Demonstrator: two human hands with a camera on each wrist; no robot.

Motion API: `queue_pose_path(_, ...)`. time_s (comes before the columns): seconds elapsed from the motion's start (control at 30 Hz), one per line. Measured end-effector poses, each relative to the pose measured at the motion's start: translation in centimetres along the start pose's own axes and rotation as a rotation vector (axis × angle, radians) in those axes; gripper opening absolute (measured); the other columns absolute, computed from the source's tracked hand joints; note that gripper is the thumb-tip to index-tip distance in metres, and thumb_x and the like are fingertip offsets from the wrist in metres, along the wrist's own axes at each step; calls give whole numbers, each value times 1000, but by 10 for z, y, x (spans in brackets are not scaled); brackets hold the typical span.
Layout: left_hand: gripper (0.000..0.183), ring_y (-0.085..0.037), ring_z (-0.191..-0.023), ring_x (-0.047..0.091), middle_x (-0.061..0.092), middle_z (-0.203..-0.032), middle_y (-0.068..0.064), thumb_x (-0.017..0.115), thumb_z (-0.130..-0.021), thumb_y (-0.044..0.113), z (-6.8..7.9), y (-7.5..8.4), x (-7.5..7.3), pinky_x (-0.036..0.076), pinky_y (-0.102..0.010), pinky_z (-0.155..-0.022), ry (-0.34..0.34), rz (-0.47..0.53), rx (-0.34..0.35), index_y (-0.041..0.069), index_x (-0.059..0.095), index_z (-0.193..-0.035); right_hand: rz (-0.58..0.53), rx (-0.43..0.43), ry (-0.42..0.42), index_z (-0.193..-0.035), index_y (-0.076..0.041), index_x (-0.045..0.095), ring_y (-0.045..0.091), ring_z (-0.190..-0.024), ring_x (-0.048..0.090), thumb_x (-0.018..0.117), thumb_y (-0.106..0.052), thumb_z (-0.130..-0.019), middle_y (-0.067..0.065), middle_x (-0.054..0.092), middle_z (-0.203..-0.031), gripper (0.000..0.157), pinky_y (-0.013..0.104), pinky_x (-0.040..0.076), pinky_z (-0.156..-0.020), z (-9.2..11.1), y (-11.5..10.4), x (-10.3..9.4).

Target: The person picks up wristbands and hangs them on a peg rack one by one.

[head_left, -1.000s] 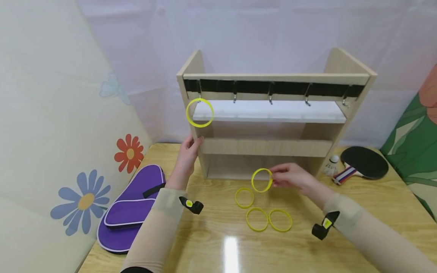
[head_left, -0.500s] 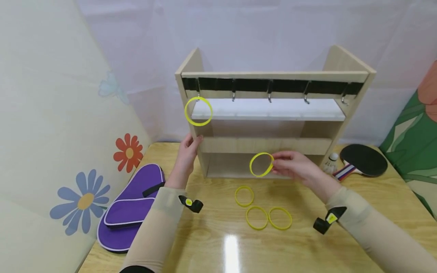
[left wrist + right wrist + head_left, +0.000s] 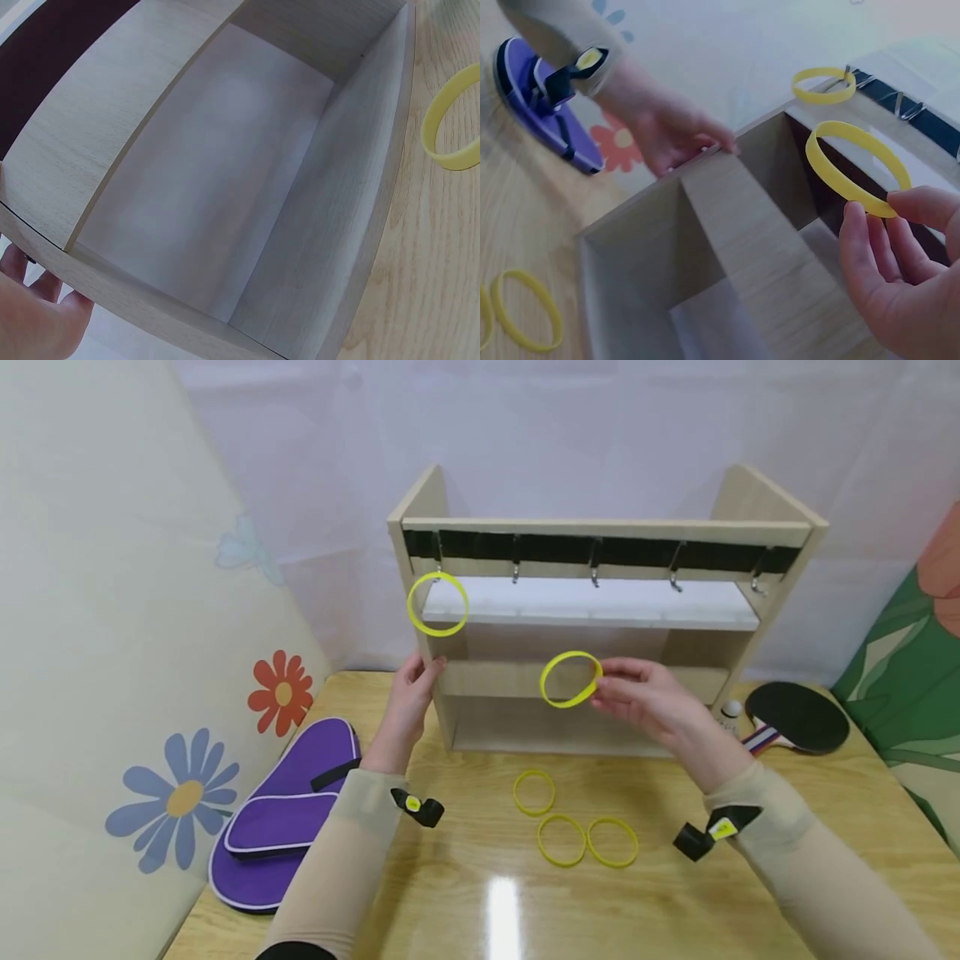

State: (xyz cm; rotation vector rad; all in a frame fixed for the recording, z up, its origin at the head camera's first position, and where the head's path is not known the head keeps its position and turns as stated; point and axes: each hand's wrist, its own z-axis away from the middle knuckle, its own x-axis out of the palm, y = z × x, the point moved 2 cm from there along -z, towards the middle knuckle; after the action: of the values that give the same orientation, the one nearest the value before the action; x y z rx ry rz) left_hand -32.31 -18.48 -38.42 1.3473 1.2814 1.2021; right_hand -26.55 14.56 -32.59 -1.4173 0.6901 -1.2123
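A small wooden shelf [image 3: 491, 678] stands at the back of the table, with a row of metal hooks [image 3: 596, 578] along its black strip. My left hand [image 3: 408, 703] grips the shelf's left side panel, its fingers behind the panel and the thumb in front. Between thumb and fingertips, my right hand [image 3: 651, 700] pinches a yellow ring [image 3: 543, 681], raised in front of the shelf's middle board. Another yellow ring [image 3: 410, 603] hangs from the leftmost hook. Several hooks to its right carry nothing. On the table lie three more flat yellow rings [image 3: 541, 842].
A purple paddle case [image 3: 285, 822] lies left of my left forearm. At the right, a black table tennis paddle [image 3: 798, 717] and a white shuttlecock [image 3: 729, 714] lie beside the shelf. Fabric backdrops with flowers [image 3: 184, 798] surround the wooden table [image 3: 442, 877].
My right hand has lifted the pinched ring from low over the table to the height of the shelf's middle board. The left hand keeps its grip on the side panel.
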Motion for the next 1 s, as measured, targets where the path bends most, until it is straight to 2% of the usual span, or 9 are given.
queue_pose_path(0.3,51,-16,-117,50,48,-145,-17,51,-100,20,1,1,0,40,-39,-107,6,-3,-2,13,43,-150,-17,-59,22,-111,-8,61,13,-88,70,57,-1,-97,3,70,-97,16,25,58,-83,-1,-19,14)
queue_pose_path(0.5,49,-13,-113,52,52,-138,-12,50,-101,19,0,1,1,42,-32,-100,4,0,1,12,44,-149,-93,-94,-5,-110,-7,63,14,-89,70,58,-1,-97,4,70,-99,16,25,57,-83,0,-25,26)
queue_pose_path(0.7,50,-13,-112,52,49,-142,-15,50,-101,17,-1,0,3,42,-33,-101,5,10,-1,13,43,-150,-167,-112,6,-117,-3,58,14,-87,70,54,2,-98,4,70,-101,20,25,57,-82,-2,-30,38)
queue_pose_path(1.0,49,-13,-111,53,51,-140,-16,51,-100,17,-2,-1,2,41,-34,-103,28,5,-18,12,45,-148,-260,-113,37,-116,-4,56,12,-87,68,54,2,-97,6,64,-106,20,22,57,-82,-6,-35,49)
